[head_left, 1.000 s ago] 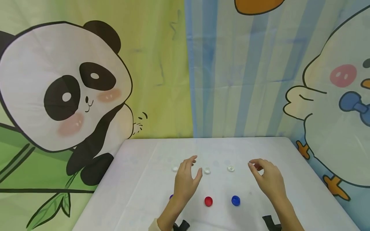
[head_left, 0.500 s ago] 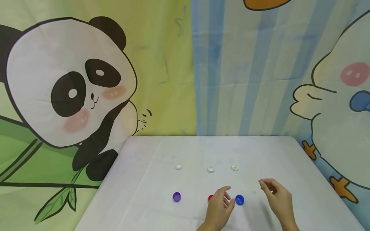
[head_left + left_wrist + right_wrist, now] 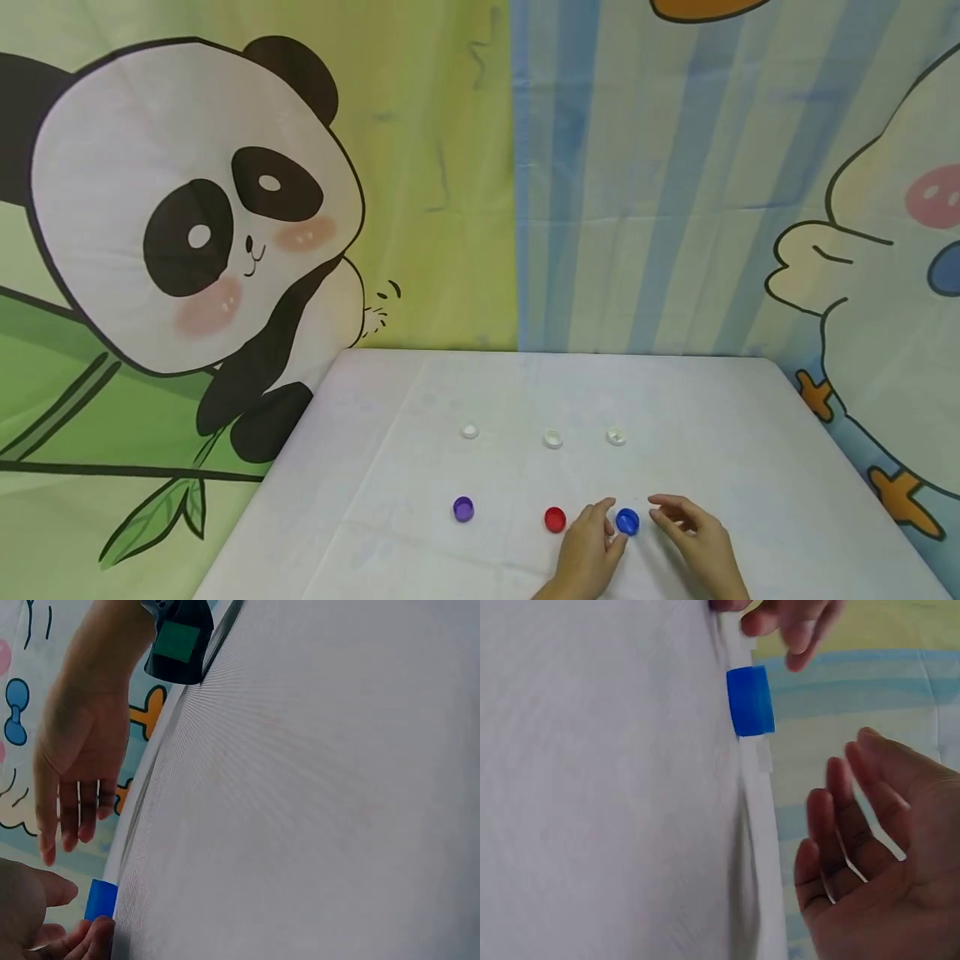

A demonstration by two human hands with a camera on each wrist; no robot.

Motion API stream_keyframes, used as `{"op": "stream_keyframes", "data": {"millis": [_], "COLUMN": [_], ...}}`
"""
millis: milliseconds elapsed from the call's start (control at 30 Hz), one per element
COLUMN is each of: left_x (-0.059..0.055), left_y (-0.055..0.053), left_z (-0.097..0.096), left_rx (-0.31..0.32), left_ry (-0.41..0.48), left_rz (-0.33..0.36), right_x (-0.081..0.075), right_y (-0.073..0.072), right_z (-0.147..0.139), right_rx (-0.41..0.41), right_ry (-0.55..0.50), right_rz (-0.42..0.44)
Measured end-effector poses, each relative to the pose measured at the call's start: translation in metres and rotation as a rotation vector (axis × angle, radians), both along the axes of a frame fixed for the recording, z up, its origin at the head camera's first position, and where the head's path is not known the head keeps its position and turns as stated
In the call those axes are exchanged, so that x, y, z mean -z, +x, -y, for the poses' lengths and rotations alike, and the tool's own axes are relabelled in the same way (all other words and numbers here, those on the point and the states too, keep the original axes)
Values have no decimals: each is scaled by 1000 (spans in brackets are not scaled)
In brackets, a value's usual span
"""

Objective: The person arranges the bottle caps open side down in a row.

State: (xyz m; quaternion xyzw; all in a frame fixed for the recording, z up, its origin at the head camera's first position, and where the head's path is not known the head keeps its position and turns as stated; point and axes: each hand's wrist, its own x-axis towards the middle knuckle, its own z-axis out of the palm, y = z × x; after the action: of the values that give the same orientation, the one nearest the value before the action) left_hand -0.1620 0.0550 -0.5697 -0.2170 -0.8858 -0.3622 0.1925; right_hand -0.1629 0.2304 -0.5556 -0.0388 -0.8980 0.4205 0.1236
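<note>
both left hand (image 3: 586, 550) and right hand (image 3: 703, 543), loose and empty, flank the blue cap (image 3: 627, 522), likely an approach needing a pinch next

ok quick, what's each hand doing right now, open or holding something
Left hand: open, close beside the blue cap, not gripping it.
Right hand: open, on the cap's other side, holding nothing.

Has a bare left hand (image 3: 587, 552) at five o'clock in the head view, and a bare right hand (image 3: 702, 542) between four and five. Wears by the right wrist (image 3: 109, 671), at eleven o'clock in the left wrist view, a dark camera (image 3: 180, 670) with a rounded bottom edge and a green rectangle (image 3: 177, 642).
</note>
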Motion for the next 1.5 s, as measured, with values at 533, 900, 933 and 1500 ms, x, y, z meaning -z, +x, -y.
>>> {"op": "stream_keyframes", "data": {"millis": [533,900,933,1500], "left_x": [15,14,14,14], "left_y": [-10,-10,-10,-10], "left_z": [-9,-10,-10,-8], "left_rx": [-82,-90,-90,-62], "left_ry": [-152,-192,-192,-178], "left_rz": [16,0,-1,-17], "right_x": [23,33,33,31], "right_y": [2,0,0,2], "right_z": [-1,0,0,2], "right_rx": [-129,-192,-198,-164], "right_ry": [79,92,93,120], "right_rz": [62,-173,-185,-165]}}
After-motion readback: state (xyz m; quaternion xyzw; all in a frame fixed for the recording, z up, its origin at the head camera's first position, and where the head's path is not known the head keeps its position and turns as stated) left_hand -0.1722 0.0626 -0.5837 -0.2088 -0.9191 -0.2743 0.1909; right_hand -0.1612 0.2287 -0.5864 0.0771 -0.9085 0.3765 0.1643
